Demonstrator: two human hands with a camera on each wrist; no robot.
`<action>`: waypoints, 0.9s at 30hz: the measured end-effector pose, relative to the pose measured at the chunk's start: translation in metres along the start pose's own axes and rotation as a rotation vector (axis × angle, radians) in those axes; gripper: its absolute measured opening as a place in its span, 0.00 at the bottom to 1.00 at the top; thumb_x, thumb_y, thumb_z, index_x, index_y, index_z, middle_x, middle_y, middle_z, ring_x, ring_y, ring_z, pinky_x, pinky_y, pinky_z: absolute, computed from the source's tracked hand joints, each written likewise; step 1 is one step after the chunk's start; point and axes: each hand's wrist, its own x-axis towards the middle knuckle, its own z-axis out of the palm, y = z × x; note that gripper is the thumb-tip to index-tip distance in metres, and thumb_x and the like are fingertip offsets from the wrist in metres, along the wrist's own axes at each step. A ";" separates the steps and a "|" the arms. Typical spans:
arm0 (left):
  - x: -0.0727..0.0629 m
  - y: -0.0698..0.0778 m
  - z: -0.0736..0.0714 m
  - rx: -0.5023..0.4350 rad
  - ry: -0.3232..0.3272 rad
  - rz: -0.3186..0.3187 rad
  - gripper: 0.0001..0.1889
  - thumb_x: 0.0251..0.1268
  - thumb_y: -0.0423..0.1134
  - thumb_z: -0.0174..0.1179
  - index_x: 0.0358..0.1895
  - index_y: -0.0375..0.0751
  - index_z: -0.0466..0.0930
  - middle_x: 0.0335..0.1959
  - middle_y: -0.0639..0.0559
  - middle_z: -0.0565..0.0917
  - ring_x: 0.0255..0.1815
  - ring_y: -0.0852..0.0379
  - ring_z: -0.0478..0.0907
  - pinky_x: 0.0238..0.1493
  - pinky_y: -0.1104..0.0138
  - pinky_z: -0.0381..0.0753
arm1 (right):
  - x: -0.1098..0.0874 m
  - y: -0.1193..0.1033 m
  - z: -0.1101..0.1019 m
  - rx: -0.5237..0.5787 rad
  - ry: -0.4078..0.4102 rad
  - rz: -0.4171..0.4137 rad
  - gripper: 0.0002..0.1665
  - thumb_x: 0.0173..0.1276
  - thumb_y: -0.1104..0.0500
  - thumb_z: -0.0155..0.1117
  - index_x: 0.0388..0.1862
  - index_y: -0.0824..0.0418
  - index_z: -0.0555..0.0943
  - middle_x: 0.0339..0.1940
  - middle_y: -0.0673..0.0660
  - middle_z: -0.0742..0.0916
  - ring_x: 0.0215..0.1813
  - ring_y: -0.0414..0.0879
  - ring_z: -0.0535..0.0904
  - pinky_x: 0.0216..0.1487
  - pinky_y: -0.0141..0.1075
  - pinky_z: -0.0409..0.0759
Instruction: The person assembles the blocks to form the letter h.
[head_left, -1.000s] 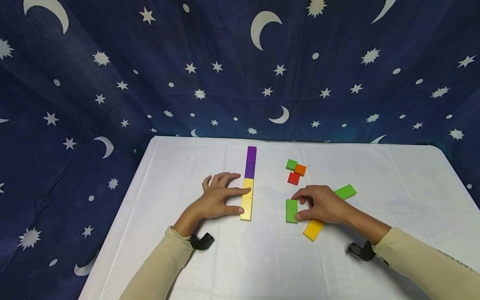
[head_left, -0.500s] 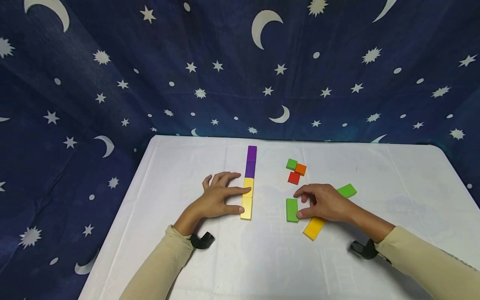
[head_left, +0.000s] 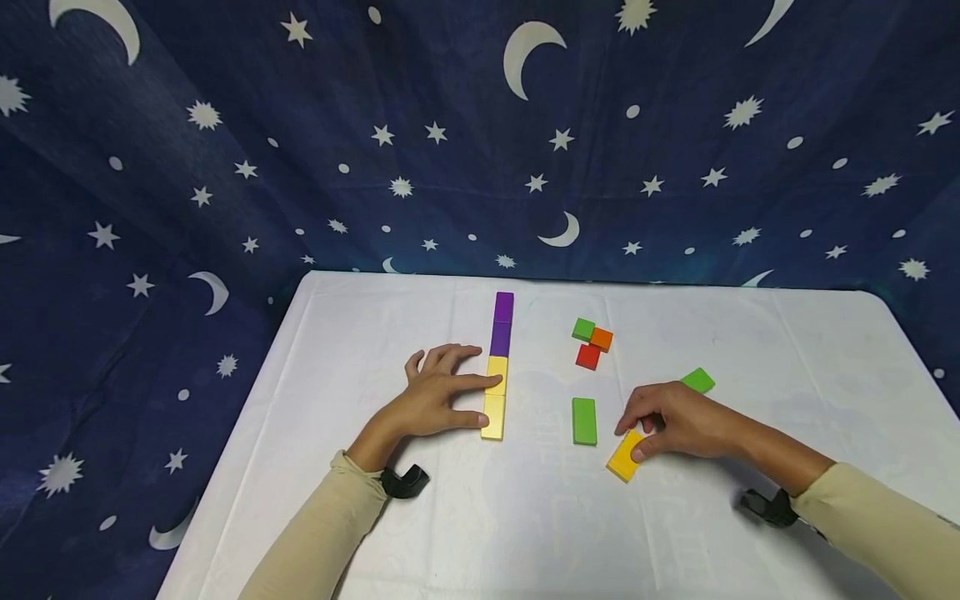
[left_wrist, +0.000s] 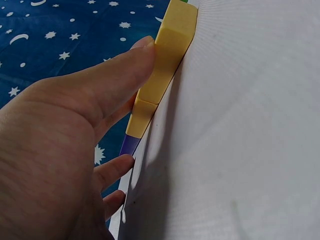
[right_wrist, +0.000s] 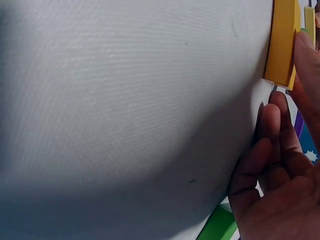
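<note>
In the head view a straight row of blocks runs away from me: two pale yellow blocks [head_left: 493,417] nearer, two purple blocks [head_left: 501,337] farther. My left hand [head_left: 429,403] lies beside the row, its extended thumb and index finger resting on the yellow blocks. The left wrist view shows the thumb against a yellow block [left_wrist: 172,55]. My right hand [head_left: 686,419] pinches a deeper yellow block [head_left: 622,460] between thumb and index finger; that block [right_wrist: 283,45] appears at the right wrist view's upper right. A green block [head_left: 584,422] lies flat to the left of this hand.
Three small squarish blocks, green [head_left: 583,329], orange [head_left: 601,339] and red [head_left: 588,357], lie close together farther back. Another green block [head_left: 699,381] is partly hidden behind the right hand. A white-covered table [head_left: 525,533] meets a dark blue star-patterned cloth [head_left: 465,183] behind.
My right hand has left the green block and moved right and nearer to me, onto the deeper yellow block. The left hand has stayed still.
</note>
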 end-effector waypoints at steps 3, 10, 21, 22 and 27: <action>0.000 0.000 0.000 0.000 -0.001 0.003 0.31 0.60 0.65 0.67 0.69 0.75 0.75 0.80 0.52 0.60 0.79 0.43 0.49 0.69 0.33 0.34 | 0.000 0.001 0.000 0.005 -0.010 -0.020 0.15 0.56 0.45 0.80 0.42 0.42 0.90 0.36 0.43 0.84 0.35 0.40 0.77 0.36 0.28 0.75; 0.000 -0.001 -0.001 0.001 0.003 0.009 0.31 0.60 0.64 0.67 0.69 0.75 0.75 0.80 0.52 0.60 0.79 0.43 0.49 0.69 0.33 0.34 | 0.000 0.001 -0.002 0.034 -0.049 0.000 0.13 0.54 0.44 0.81 0.37 0.41 0.87 0.30 0.41 0.83 0.34 0.40 0.77 0.34 0.28 0.75; 0.000 -0.001 0.000 0.006 0.006 0.009 0.31 0.60 0.65 0.67 0.69 0.76 0.75 0.80 0.52 0.60 0.79 0.44 0.50 0.69 0.33 0.34 | 0.005 0.001 -0.009 0.216 -0.120 -0.034 0.11 0.63 0.54 0.76 0.45 0.48 0.89 0.35 0.48 0.86 0.36 0.42 0.78 0.37 0.30 0.76; 0.000 -0.001 0.000 0.005 0.005 0.008 0.31 0.60 0.65 0.67 0.69 0.76 0.75 0.80 0.52 0.60 0.79 0.44 0.50 0.69 0.33 0.34 | 0.007 0.001 -0.010 0.243 -0.117 -0.014 0.11 0.64 0.55 0.76 0.45 0.50 0.88 0.34 0.49 0.85 0.35 0.42 0.77 0.36 0.30 0.76; -0.001 0.001 0.000 -0.007 0.000 0.005 0.31 0.59 0.65 0.67 0.68 0.76 0.75 0.80 0.53 0.60 0.79 0.44 0.49 0.69 0.34 0.33 | 0.015 -0.004 -0.012 0.365 -0.033 0.119 0.15 0.65 0.56 0.75 0.46 0.61 0.82 0.33 0.54 0.81 0.36 0.44 0.77 0.38 0.31 0.78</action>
